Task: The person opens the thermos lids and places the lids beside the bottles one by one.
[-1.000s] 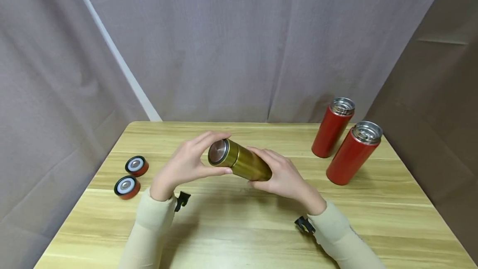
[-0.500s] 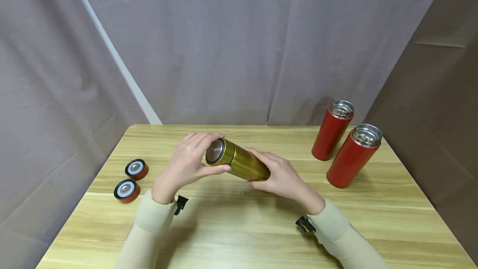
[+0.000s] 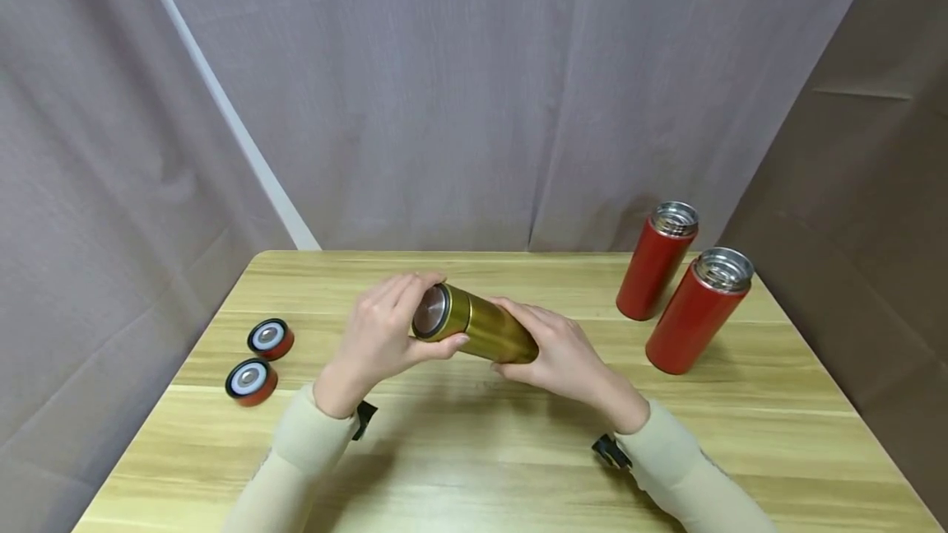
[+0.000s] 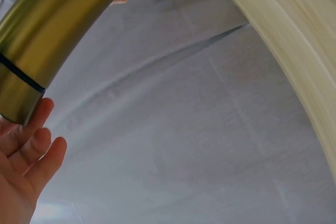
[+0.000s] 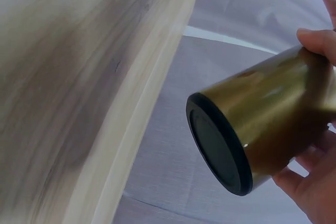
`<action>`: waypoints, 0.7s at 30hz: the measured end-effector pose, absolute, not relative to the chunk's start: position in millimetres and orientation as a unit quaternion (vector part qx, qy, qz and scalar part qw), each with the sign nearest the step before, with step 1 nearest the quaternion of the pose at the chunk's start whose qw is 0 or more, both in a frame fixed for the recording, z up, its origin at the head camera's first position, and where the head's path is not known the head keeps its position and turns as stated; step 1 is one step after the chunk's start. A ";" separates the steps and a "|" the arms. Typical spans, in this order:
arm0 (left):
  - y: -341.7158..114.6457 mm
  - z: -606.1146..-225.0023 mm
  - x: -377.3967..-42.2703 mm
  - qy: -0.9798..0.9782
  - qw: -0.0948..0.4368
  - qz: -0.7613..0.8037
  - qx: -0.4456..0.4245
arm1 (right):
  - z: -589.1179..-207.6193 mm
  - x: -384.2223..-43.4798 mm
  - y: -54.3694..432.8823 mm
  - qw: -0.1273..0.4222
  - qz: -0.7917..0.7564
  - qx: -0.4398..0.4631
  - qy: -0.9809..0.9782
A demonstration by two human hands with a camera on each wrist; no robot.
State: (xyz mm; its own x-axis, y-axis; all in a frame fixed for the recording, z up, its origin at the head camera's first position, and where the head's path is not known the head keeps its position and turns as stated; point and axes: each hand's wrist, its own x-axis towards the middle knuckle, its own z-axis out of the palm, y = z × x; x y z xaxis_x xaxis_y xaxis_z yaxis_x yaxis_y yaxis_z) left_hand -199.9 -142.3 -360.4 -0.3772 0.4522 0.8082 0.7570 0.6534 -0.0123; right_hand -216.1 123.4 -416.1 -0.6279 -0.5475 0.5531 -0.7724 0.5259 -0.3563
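Observation:
A gold thermos bottle (image 3: 494, 331) is held tilted above the table, its capped end toward the left. My left hand (image 3: 385, 327) grips the lid (image 3: 457, 311), with the thumb along the near side and the fingers over the far side. Around the lower body of the bottle my right hand (image 3: 555, 348) is wrapped. A thin dark seam separates lid and body in the left wrist view, where the left fingers (image 4: 44, 163) show below the lid. In the right wrist view the bottle's black base (image 5: 218, 142) points freely outward.
Two red thermos bottles without lids, a rear one (image 3: 657, 261) and a nearer one (image 3: 698, 311), stand upright at the right. Two red-and-black lids, one (image 3: 270, 339) behind the other (image 3: 252, 382), lie inner side up at the left of the wooden table (image 3: 474, 467). Grey curtains hang behind.
My left hand has turned on the lid, its wrist shifting slightly right and its fingers rolling over the lid's end. The right hand keeps its hold on the bottle with little movement.

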 end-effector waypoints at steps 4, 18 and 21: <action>-139.0 -363.4 -197.6 -0.803 0.443 -0.152 -0.368 | -417.0 -213.4 123.4 0.221 0.274 0.391 -0.850; -134.6 -364.2 -194.1 -0.772 0.510 -0.118 -0.362 | -420.2 -205.0 118.7 0.328 0.242 0.390 -0.826; -132.3 -364.0 -191.6 -0.813 0.473 -0.147 -0.304 | -420.2 -205.5 117.1 0.356 0.221 0.379 -0.825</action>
